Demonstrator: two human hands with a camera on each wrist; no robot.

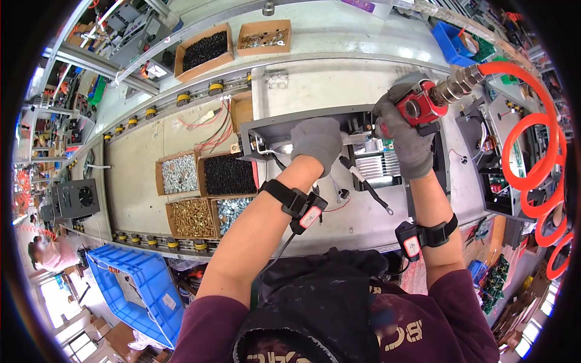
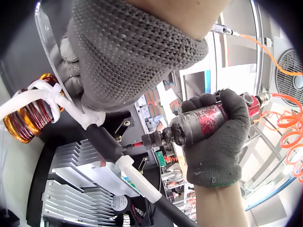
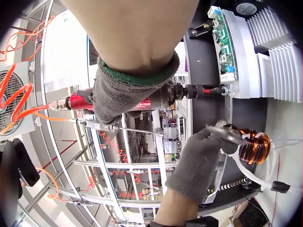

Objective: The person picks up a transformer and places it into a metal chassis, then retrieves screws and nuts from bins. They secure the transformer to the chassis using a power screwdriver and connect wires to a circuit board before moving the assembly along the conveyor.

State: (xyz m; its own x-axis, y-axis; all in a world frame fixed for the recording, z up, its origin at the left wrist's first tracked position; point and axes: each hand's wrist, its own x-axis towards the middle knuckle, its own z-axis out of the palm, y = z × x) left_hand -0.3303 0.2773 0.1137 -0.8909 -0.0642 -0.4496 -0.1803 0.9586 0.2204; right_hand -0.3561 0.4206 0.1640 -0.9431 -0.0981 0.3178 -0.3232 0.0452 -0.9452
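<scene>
- Right hand (image 1: 408, 142) wraps the driver (image 1: 420, 109), fingers curled, seemingly to steer its bit level at a fastener (image 3: 225, 90) by the heatsink (image 2: 78, 203).
- Left hand (image 1: 316, 142), at its 9 o'clock, grips the strip (image 2: 49, 42) with curled fingers, probably to steady it; how hard, I cannot tell.
- Coil (image 2: 31, 109) sits inside the case (image 1: 448, 166), at the left hand's 8 o'clock in the left wrist view.
- Cable (image 1: 366, 184) hangs loose at that hand's 4 o'clock, perhaps out of the bit's way.
- Hose (image 1: 535, 75) leaves the driver toward 2 o'clock, likely keeping slack overhead.
- Bit tip and left fingertips are hidden from above.
</scene>
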